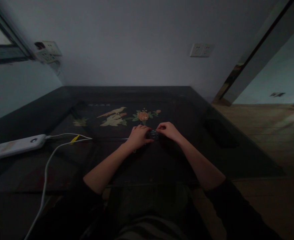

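My left hand (138, 137) and my right hand (168, 130) meet over the middle of a dark glass-topped table (61, 113). Both hold a small dark object (152, 134) between them, fingers curled on it from either side. The room is dim, so I cannot tell what the object is. Just beyond the hands, a painted flower and bird design (126, 117) shows under the glass.
A white power bank (16, 146) lies at the table's left side with a white cable (46, 170) running toward me off the front edge. A dark flat item (220, 133) lies at the right. Wall sockets (201, 50) sit on the back wall. Wooden floor (267, 133) lies at the right.
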Action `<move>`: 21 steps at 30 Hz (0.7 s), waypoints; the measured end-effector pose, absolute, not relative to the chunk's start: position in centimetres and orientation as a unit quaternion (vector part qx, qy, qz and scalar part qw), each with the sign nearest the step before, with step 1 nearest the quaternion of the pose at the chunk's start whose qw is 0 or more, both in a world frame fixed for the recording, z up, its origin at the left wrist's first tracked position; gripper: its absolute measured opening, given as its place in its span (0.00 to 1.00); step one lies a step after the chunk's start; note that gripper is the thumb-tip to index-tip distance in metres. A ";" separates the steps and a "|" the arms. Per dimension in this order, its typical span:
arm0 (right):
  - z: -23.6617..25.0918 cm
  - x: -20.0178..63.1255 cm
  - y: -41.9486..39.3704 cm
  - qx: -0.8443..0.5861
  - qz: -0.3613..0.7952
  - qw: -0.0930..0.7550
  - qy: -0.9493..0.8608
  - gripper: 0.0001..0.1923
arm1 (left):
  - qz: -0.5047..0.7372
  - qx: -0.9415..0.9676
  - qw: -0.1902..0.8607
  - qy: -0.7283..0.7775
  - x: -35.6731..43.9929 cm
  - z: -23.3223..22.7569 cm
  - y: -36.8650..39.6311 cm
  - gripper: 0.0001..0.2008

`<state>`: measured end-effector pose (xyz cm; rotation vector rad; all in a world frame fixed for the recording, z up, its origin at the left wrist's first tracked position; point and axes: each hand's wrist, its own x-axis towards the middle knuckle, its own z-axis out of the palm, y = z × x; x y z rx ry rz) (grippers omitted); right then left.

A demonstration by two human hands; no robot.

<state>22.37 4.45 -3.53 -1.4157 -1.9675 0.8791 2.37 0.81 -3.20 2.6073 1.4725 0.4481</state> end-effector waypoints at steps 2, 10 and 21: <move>-3.5 22.3 4.4 -0.529 0.319 0.267 -0.740 0.04 | 0.147 0.859 0.056 0.487 2.5 -3.2 0.8 0.23; -3.4 22.2 4.1 -0.543 0.230 0.231 -0.774 0.06 | 0.145 0.858 0.058 0.490 2.5 -3.3 0.8 0.23; -2.8 22.0 3.6 -0.556 0.190 0.207 -0.782 0.04 | 0.145 0.863 0.061 0.480 2.4 -3.4 1.0 0.21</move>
